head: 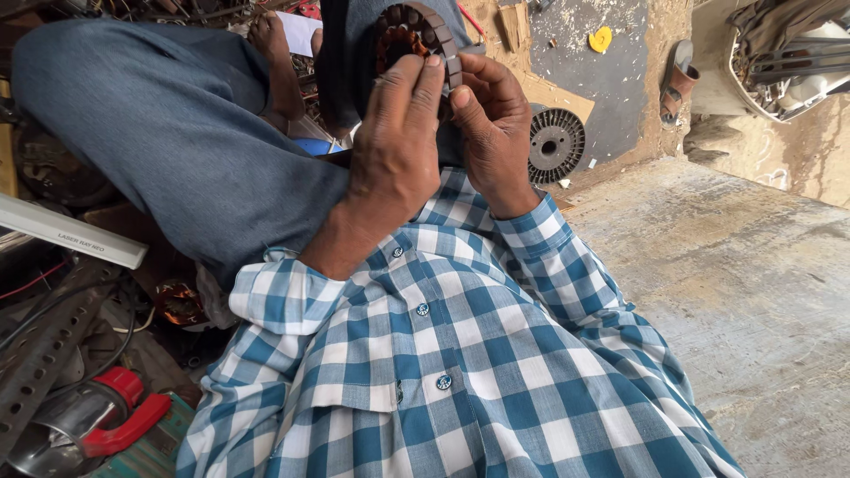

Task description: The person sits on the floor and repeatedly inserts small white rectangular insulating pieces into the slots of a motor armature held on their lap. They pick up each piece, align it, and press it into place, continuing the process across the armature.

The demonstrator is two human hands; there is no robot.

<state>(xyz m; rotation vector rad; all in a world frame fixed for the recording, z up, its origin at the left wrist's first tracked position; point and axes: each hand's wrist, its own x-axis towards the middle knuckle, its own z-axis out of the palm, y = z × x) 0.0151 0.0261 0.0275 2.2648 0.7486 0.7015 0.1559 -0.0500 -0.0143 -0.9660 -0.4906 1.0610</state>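
I hold a round motor stator [416,35] with a dark laminated ring and copper-coloured windings, up in front of my lap. My left hand [394,142] grips its near rim with the fingers curled over the edge. My right hand [491,119] holds the right side of the ring, thumb pressed on the rim. Both sleeves are blue and white checked. My grey trouser leg [168,133] lies to the left, with my bare foot [279,66] beyond it.
A round slotted metal rotor disc [556,144] lies on the floor to the right of my hands. A sandal [679,84] sits farther right. Metal bars, wires and a steel jug with a red handle [97,420] crowd the lower left. Concrete floor [744,292] spreads right.
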